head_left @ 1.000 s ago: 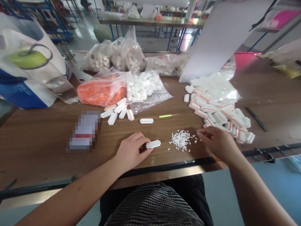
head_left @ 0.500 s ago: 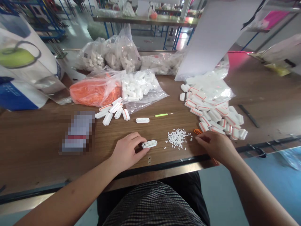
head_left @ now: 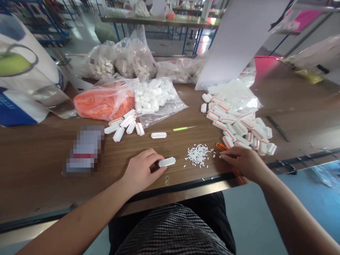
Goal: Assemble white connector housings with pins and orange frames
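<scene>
My left hand (head_left: 145,168) grips one end of a white connector housing (head_left: 167,162) between thumb and fingers. The housing's face with rows of small holes is turned up toward me. To its right lies a loose pile of tiny white plugs (head_left: 198,154). Just beyond that pile, my right hand (head_left: 243,161) rests low over the table with thumb and forefinger pinched together. A tiny white bit shows by its fingertips; whether it is held I cannot tell. Orange strips (head_left: 221,146) lie beside and partly beneath this hand.
Another white housing (head_left: 158,135) and a green-handled pick (head_left: 180,129) lie ahead. Finished-looking white housings with orange edges (head_left: 241,128) are heaped at right, a few (head_left: 118,134) at left. Bags of orange (head_left: 103,102) and white parts (head_left: 152,97) stand behind. A blurred-out object (head_left: 85,148) lies left.
The view has shifted slightly. My right hand has moved a little relative to the tiny plugs and orange strips, fingers still pinched. My left hand keeps its hold on the connector housing.
</scene>
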### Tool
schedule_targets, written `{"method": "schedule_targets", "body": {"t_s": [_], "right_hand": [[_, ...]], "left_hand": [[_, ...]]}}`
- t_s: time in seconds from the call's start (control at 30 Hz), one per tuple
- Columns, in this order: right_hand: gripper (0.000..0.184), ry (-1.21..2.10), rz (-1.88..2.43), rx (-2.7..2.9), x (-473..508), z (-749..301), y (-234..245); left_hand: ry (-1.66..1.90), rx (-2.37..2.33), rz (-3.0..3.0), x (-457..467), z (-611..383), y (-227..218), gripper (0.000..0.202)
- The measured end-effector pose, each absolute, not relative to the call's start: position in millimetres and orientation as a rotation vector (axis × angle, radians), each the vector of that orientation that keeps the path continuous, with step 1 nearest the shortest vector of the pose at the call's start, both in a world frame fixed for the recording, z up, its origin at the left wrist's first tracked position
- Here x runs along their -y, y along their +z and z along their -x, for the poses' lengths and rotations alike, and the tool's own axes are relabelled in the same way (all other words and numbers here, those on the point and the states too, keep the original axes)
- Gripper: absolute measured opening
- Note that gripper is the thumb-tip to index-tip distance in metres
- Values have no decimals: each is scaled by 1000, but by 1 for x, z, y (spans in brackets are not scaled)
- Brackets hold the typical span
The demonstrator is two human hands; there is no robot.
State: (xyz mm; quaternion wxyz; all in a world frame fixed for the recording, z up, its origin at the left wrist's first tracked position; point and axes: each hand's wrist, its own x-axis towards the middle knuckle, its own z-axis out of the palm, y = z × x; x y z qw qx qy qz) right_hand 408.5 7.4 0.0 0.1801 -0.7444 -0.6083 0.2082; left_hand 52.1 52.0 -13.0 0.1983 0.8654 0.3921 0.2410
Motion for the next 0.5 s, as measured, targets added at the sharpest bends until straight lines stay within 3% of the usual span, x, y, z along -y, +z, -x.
{"method": "schedule_targets", "body": {"t_s": [0.37,0.5], "right_hand": [[21,510,2064,1862,-8,-394,12],[24,658,1821,1801,-11,-355,22]], "left_hand": [[626,-1128,-2394,-49,-52,-11,17],[601,-1155,-2356,-48,-51,-11,25]]}}
